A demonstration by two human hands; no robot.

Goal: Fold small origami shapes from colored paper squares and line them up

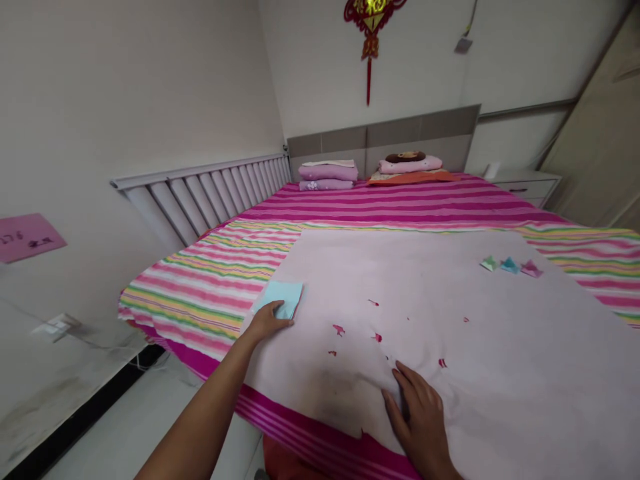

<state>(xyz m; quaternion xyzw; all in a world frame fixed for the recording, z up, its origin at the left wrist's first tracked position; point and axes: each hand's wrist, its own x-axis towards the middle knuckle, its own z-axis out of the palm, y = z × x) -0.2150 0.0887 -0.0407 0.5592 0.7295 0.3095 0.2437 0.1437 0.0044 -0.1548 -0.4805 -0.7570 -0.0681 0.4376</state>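
Note:
My left hand (pixel 267 322) reaches out to a small stack of light blue paper squares (pixel 281 296) on the pale pink cloth (pixel 450 320). Its fingers rest on the near edge of the stack, slightly curled. Nearer to me, my right hand (pixel 420 417) lies flat on the cloth by the bed's near edge, fingers stretched out and holding nothing. Small pink paper scraps (pixel 339 329) lie scattered between the two hands. Three folded paper pieces, green (pixel 489 263), blue (pixel 509 265) and pink (pixel 531 269), sit in a row at the far right of the cloth.
The cloth covers a bed with a pink striped sheet (pixel 400 200). Folded blankets (pixel 327 177) and pillows (pixel 411 167) lie at the grey headboard. A slatted rail (pixel 210 190) runs along the left wall. A nightstand (pixel 525 183) stands at the back right.

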